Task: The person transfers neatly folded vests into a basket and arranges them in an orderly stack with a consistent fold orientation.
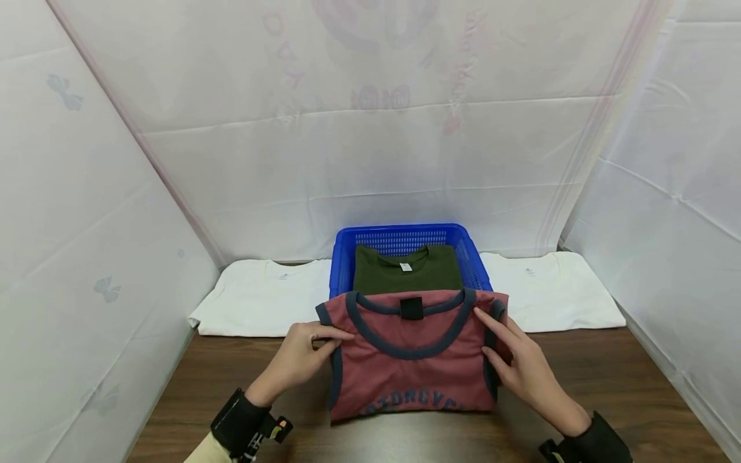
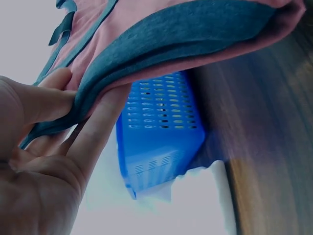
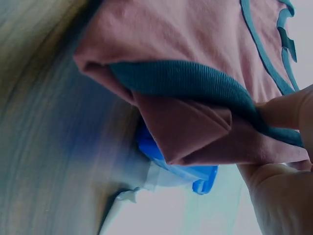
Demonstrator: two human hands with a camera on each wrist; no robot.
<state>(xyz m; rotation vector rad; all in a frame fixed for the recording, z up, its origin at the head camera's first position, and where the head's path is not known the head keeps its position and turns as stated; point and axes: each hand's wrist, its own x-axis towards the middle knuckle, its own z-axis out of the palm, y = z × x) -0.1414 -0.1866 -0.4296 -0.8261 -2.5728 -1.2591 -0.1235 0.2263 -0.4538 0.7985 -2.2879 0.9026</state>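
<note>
A folded reddish-pink shirt (image 1: 412,373) with blue-grey trim and dark lettering is held up in front of the blue basket (image 1: 341,260). My left hand (image 1: 303,355) pinches its left side near the armhole trim, thumb on one face and fingers behind, as the left wrist view shows. On the opposite side my right hand (image 1: 521,363) grips the shirt between thumb and fingers, next to the right armhole trim. Inside the basket lies a folded dark green shirt (image 1: 408,273), its lower part hidden by the pink shirt. In the right wrist view, folded layers of the shirt (image 3: 190,127) hang loosely at the edge.
White folded shirts lie on both sides of the basket, one at left (image 1: 266,299) and one at right (image 1: 550,292). Beneath everything is a brown wooden table (image 1: 585,366). White cloth walls (image 1: 370,154) stand at the back and both sides.
</note>
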